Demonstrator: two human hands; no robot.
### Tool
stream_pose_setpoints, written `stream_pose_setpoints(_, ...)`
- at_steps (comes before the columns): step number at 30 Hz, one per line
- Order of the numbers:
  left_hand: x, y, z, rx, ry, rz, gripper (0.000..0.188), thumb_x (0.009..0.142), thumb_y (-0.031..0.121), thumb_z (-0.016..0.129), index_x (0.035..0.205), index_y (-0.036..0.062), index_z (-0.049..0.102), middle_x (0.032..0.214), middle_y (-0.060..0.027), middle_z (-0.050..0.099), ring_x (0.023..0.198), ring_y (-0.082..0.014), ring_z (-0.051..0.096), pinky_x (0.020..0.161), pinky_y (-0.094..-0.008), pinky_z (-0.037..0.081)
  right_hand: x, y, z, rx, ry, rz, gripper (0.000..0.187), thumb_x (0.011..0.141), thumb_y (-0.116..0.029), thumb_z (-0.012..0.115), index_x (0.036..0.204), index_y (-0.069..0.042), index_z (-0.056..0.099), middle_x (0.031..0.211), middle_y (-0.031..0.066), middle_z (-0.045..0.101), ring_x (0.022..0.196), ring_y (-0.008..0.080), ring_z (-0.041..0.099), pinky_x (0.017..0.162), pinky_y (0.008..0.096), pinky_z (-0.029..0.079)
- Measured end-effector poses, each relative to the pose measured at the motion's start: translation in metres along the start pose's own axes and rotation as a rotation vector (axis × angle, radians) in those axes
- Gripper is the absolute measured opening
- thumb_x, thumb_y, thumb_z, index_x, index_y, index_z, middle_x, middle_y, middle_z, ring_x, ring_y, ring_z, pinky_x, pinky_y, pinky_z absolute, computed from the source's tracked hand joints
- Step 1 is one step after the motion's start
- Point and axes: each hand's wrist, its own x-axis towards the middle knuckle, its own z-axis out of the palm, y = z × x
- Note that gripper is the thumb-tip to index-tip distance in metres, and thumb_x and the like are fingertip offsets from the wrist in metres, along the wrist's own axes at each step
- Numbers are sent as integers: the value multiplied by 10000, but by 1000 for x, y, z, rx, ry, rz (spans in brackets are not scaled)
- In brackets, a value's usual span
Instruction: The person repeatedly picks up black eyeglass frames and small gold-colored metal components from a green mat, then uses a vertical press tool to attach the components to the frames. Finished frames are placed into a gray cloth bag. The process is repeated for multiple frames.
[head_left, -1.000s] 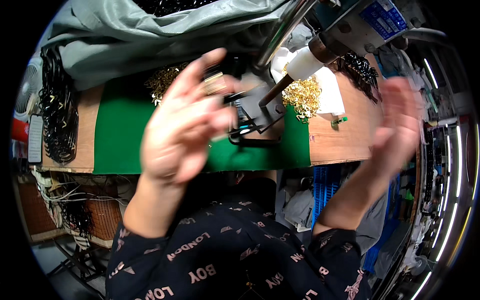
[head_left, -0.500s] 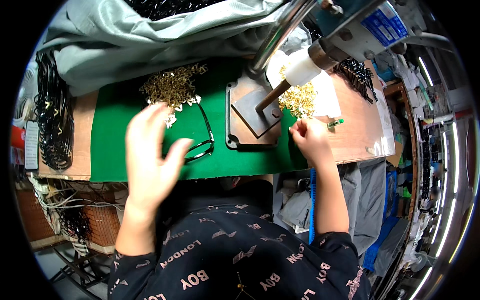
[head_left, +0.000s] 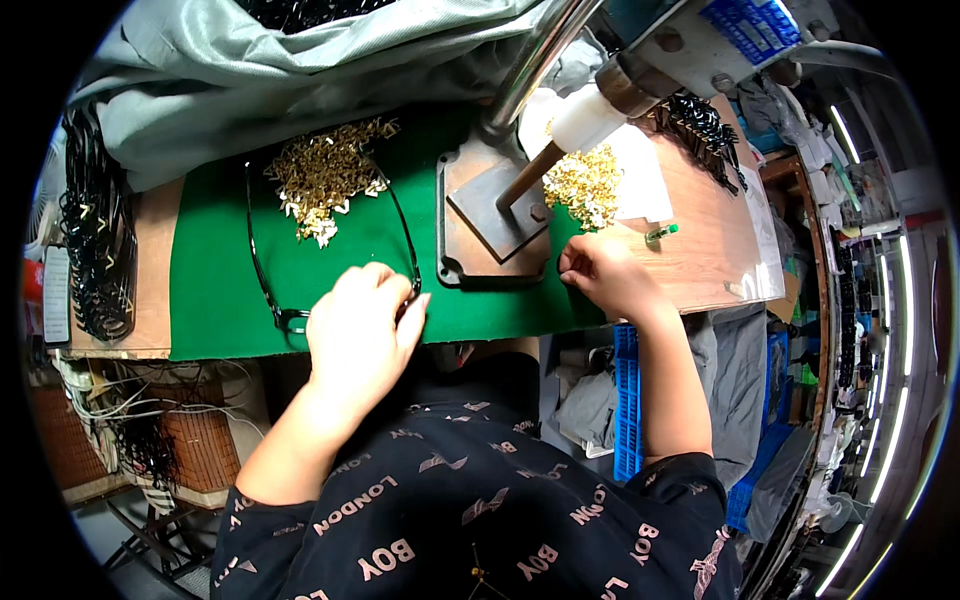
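A pair of black-framed glasses (head_left: 262, 283) lies on a green mat (head_left: 215, 250), its temples pointing away from me. Over the right part of its front is my left hand (head_left: 362, 325), fingers curled round the frame and hiding much of it. Beyond, a heap of small gold metal pieces (head_left: 325, 175) lies between the temples. My right hand (head_left: 612, 278) is closed in a pinch just above the mat's right edge; whatever its fingertips hold is hidden. Near it, a second heap of gold pieces (head_left: 585, 188) rests on white paper (head_left: 645, 185).
Between my hands stands a press with a square metal plate (head_left: 500, 210) and a slanted rod (head_left: 530, 172). A small green-capped item (head_left: 662, 233) lies on the wooden table (head_left: 700, 250). Bundles of black glasses parts (head_left: 95, 230) flank the mat. Grey cloth (head_left: 240, 70) drapes behind.
My left hand has come down and right from beside the left gold heap onto the glasses, closing round the frame. My right hand has shifted slightly nearer, still pinched.
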Motion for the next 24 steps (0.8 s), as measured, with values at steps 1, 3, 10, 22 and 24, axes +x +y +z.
stream_pose_setpoints(1,-3,2,1,-18,27,20,172,730,179,685,717,34,594,803,-68,588,725,-255,571,640,-346,477,0,-10,-7,-3,-33,54,129,741,-6,651,834,0,561,725,136,593,659,236,595,622,335,483)
stream_pose_setpoints(3,-6,1,3,-45,41,46,175,714,159,694,759,27,589,824,-84,587,750,-268,567,651,-349,471,-2,-3,-2,0,12,34,128,743,-10,652,842,-2,572,739,137,596,666,237,598,619,337,480)
stream_pose_setpoints(10,-4,1,12,-14,4,117,455,735,142,690,1142,8,539,928,-138,575,859,-289,546,761,-389,438,-29,-4,8,-59,203,-9,139,736,-19,651,865,-5,601,796,174,584,666,316,575,649,371,471)
stream_pose_setpoints(22,-3,12,-22,-734,-148,291,735,769,17,685,1391,1,292,1027,-152,632,863,-221,659,783,-291,508,-25,-124,52,1411,66,-313,135,789,52,637,863,-25,553,895,51,544,804,121,532,729,240,445)
stream_pose_setpoints(24,0,9,-22,-671,-109,336,743,759,31,695,1387,3,299,1027,-156,632,843,-248,663,753,-303,514,-23,-127,54,1370,123,-325,144,788,50,643,865,-27,550,897,51,545,802,119,532,735,231,445)
